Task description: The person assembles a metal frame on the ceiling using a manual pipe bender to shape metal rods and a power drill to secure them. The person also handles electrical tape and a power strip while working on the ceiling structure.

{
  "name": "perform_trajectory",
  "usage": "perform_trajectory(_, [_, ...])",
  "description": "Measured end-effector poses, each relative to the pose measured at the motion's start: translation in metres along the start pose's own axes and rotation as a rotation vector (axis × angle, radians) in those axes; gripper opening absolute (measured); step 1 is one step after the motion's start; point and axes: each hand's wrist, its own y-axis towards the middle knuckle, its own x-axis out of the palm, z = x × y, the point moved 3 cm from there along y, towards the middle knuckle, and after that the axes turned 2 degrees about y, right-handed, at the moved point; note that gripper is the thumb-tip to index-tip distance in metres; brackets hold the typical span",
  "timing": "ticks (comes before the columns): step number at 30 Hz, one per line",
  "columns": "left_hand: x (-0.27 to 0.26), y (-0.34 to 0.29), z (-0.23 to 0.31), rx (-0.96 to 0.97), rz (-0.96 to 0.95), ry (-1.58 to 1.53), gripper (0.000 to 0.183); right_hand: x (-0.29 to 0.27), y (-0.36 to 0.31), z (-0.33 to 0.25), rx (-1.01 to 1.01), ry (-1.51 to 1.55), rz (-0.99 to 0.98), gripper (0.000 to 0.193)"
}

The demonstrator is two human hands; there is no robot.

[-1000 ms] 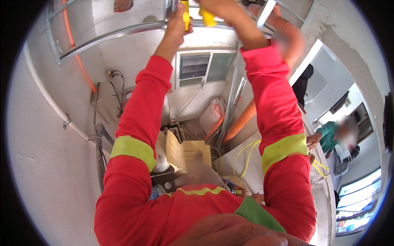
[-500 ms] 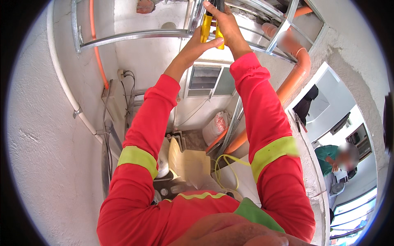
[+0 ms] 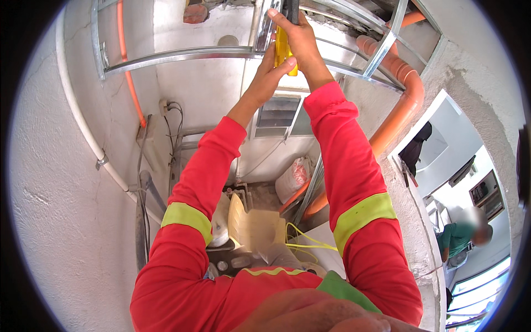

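Note:
Above my head, both arms in red sleeves reach up to a pair of pliers with yellow handles and a dark head. My right hand is closed round the pliers from the right. From the left, my left hand presses on the handles, its thumb across their lower ends. The handles lie close together. The pliers are up against a metal framing profile, where an upright piece meets a curved-looking cross rail. Their jaws are partly hidden by the right hand and cut off by the picture's upper edge.
A thick orange pipe bends down at the right. A white pipe runs along the left wall. Below are a cream plastic chair, a white sack and a yellow hose. A person in green is beyond the doorway.
The pliers' handles, spread apart before, have come together between my hands. My hands sit slightly lower in the picture. The person beyond the doorway has turned and shifted.

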Motion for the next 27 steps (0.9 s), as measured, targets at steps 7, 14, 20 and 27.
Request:
perform_trajectory(7, [-0.019,0.001,-0.023,0.012,0.152,0.049,0.051,0.025,0.000,0.016,-0.002,-0.236,0.309,0.081])
perform_trajectory(14, [-0.048,0.010,-0.029,-0.235,0.041,-0.313,0.049,0.022,0.002,0.030,-0.004,-0.323,0.271,0.071])
perform_trajectory(20, [-0.058,0.036,-0.027,-0.333,-0.005,-0.037,0.041,0.028,-0.069,0.026,-0.252,-0.656,0.315,0.066])
perform_trajectory(27, [-0.039,0.040,-0.038,-0.286,0.004,-0.014,0.043,-0.022,-0.080,-0.102,0.159,-0.030,-0.093,0.026])
